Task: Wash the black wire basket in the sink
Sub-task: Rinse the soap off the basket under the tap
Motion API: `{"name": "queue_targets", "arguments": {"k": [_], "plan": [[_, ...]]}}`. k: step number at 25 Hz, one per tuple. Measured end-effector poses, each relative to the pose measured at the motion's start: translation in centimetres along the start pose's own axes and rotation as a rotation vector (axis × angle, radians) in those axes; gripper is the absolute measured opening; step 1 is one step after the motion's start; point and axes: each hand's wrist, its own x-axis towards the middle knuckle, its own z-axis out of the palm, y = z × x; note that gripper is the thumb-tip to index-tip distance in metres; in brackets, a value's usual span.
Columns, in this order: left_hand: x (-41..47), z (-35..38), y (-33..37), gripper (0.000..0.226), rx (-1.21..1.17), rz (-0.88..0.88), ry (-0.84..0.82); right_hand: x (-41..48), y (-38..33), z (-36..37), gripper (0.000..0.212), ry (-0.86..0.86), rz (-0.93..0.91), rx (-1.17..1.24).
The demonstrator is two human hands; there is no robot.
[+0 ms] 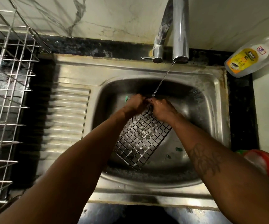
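Item: black wire basket (140, 139), mid-wash, tilted in the sink (211, 101).
I log left hand (135, 104) and right hand (162, 110) both curled round its far edge, under the tap (180, 29) stream. White suds cling to the near mesh. Judged: soaping largely done, rinsing barely begun; near half and draining remain.

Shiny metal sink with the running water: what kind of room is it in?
Probably a home kitchen: the stainless steel sink, the curved chrome tap running into it, and a silver wire dish rack beside it.
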Motion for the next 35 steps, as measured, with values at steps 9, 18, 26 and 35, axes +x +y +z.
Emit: {"name": "queue_targets", "arguments": {"k": [9, 18, 26, 35], "plan": [[0.0, 1.3, 0.5, 0.015, 0.091, 0.087, -0.135, -0.9, 0.2, -1.0, 0.024, 0.142, 0.218, -0.151], [0.2, 0.8, 0.9, 0.031, 0.045, -0.033, 0.011, -0.5, -1.6, -1.6, 0.023, 0.024, 0.185, -0.021], [-0.4, -0.2, -2.9, 0.028, 0.116, 0.001, -0.052, -0.6, 2.1, -3.3, 0.021, 0.101, 0.371, -0.12], [0.2, 1.0, 2.1, 0.038, 0.327, 0.106, 0.021, -0.9, 0.7, -1.8, 0.018, 0.095, 0.352, -0.091]]}}
